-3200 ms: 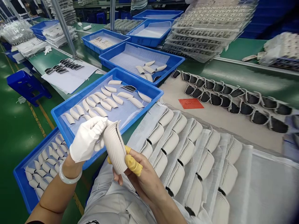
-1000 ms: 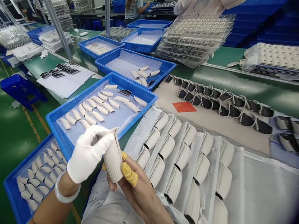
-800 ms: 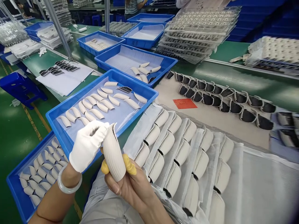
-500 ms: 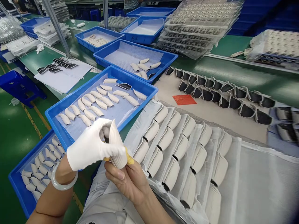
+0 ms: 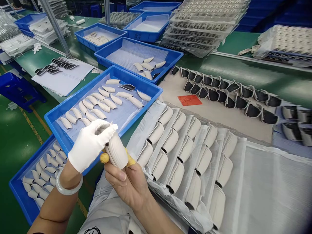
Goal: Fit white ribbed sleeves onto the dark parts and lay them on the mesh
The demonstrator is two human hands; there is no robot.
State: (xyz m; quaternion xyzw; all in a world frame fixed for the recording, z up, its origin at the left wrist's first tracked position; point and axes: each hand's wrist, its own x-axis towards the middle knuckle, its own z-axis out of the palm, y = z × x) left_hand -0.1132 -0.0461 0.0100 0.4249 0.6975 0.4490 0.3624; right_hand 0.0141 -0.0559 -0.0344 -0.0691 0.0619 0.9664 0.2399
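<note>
Green shiny floor (image 5: 14, 139) w/ a yellow line (image 5: 32, 118) on it & pale patches of light. Blue plastic stool (image 5: 18, 91) sits on the floor by a long green work bench (image 5: 246, 61). Thin metal posts (image 5: 55, 27) stand up from the bench. Far back, more blue stools (image 5: 89, 7) in a row. Top right, a big blue shape (image 5: 268, 13), too blurry to tell what. Room looks bright all over.
</note>
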